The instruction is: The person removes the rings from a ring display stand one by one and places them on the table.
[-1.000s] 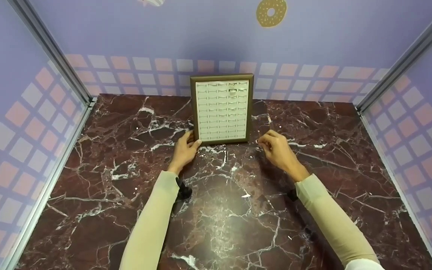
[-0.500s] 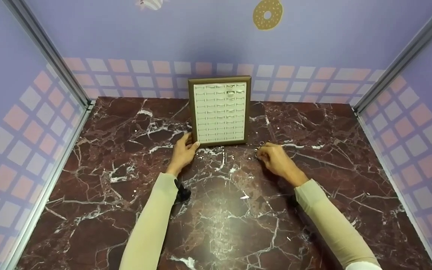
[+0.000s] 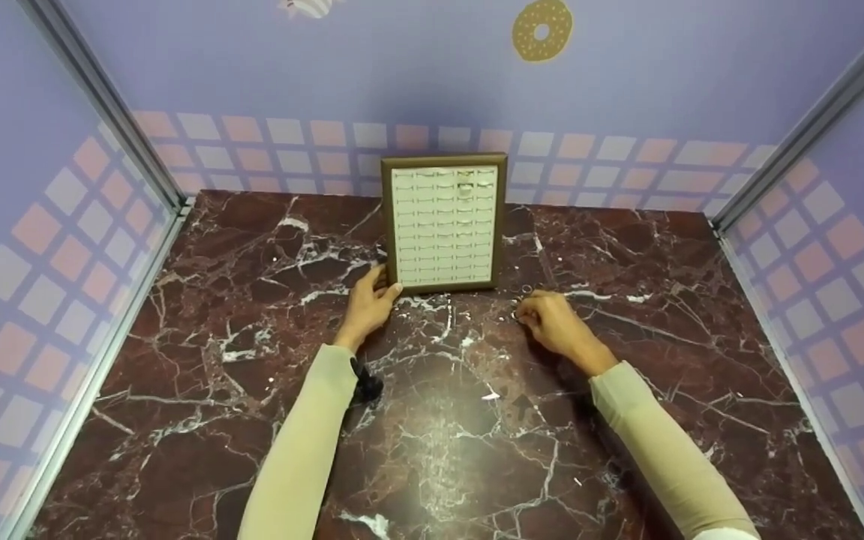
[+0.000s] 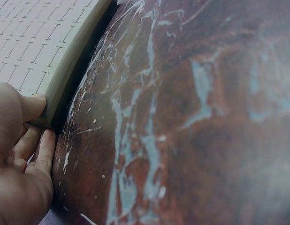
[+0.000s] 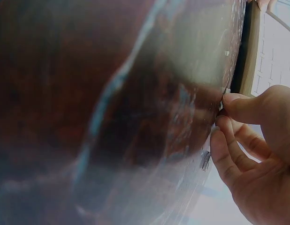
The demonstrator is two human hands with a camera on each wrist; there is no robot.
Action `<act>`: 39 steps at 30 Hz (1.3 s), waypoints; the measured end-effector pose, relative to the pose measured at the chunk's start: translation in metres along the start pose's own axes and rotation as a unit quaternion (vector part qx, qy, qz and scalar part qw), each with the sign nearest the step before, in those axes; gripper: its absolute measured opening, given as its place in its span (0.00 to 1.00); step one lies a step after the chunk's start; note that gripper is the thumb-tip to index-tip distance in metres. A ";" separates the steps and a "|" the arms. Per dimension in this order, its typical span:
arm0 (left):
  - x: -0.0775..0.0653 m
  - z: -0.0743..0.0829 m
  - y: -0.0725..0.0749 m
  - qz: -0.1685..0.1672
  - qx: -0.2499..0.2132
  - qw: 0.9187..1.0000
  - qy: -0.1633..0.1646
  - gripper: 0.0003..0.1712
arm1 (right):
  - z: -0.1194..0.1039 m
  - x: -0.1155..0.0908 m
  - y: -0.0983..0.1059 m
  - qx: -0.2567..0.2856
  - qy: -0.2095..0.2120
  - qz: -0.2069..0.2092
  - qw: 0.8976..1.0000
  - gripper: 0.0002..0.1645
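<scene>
A ring display board (image 3: 443, 259) with a brown frame and a white slotted pad leans at the back of the table. A few small rings (image 3: 465, 180) show in its upper right slots. My left hand (image 3: 369, 304) grips its lower left corner, thumb on the front. In the left wrist view the thumb (image 4: 32, 107) presses on the frame's edge. Right of the board, my right hand (image 3: 552, 319) is low over the table, pinching a small shiny ring (image 5: 227, 91), mostly hidden by the fingertips. Another silver ring (image 3: 527, 289) lies just beyond that hand.
The table (image 3: 432, 420) is dark red marble with white veins and several small pale specks. A lilac wall (image 3: 252, 67) with pink and white squares stands close behind the board. Side walls close in the left and right.
My right hand has come slightly nearer me and down to the table, uncovering the silver ring beyond it. The left hand keeps its grip on the board.
</scene>
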State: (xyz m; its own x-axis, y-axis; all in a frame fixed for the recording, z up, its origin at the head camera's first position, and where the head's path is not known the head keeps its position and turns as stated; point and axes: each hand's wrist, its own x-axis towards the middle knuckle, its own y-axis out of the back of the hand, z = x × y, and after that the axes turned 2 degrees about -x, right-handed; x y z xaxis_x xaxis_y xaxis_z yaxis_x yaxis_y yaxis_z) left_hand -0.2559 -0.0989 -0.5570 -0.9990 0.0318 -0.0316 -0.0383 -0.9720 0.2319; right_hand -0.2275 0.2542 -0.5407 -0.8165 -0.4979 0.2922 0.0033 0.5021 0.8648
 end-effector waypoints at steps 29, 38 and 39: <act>-0.001 0.001 0.000 0.006 0.007 1.000 -0.009 0.33 | -0.028 0.062 0.026 0.027 -0.019 0.145 0.989 0.08; -0.001 0.000 0.001 0.010 0.009 1.000 -0.013 0.33 | -0.042 0.090 0.030 0.051 -0.018 0.188 0.981 0.07; -0.001 0.000 0.001 0.011 0.008 1.000 -0.014 0.33 | -0.043 0.093 0.030 0.054 -0.015 0.193 0.980 0.07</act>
State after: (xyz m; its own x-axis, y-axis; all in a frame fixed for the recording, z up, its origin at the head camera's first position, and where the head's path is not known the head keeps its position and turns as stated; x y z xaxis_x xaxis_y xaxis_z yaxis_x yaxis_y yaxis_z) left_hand -0.2552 -0.0996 -0.5571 -0.9998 0.0173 0.0000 -0.0168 -0.9689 0.2471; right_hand -0.2781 0.1923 -0.4699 -0.7836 -0.2361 0.5747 0.2550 0.7212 0.6440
